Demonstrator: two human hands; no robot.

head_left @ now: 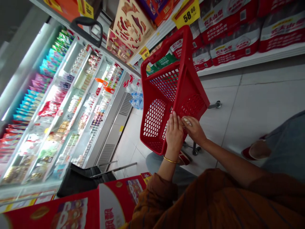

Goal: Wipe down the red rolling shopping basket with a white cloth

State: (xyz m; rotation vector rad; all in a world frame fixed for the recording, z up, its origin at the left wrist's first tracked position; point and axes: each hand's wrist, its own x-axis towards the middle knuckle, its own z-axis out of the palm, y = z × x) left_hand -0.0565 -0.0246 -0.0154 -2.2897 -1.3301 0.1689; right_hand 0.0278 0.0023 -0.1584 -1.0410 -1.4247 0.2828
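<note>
A red plastic shopping basket on wheels (177, 98) stands tilted in the view, with perforated walls and a raised red handle (187, 44). My left hand (174, 133), a gold bangle on its wrist, lies on the near rim with fingers stretched out together. Close beside it, my right hand (195, 131) is at the basket's outer side, its fingers curled. Something small and pale shows at those fingers, too unclear to name. No goods are visible inside the basket.
Shelves with red-wrapped packs of bottles (234, 41) and a yellow price tag (187, 14) run along the upper right. A lit refrigerated display (71, 105) fills the left. Red cartons (114, 203) are at the bottom. Another wheel (218, 104) touches the tiled floor.
</note>
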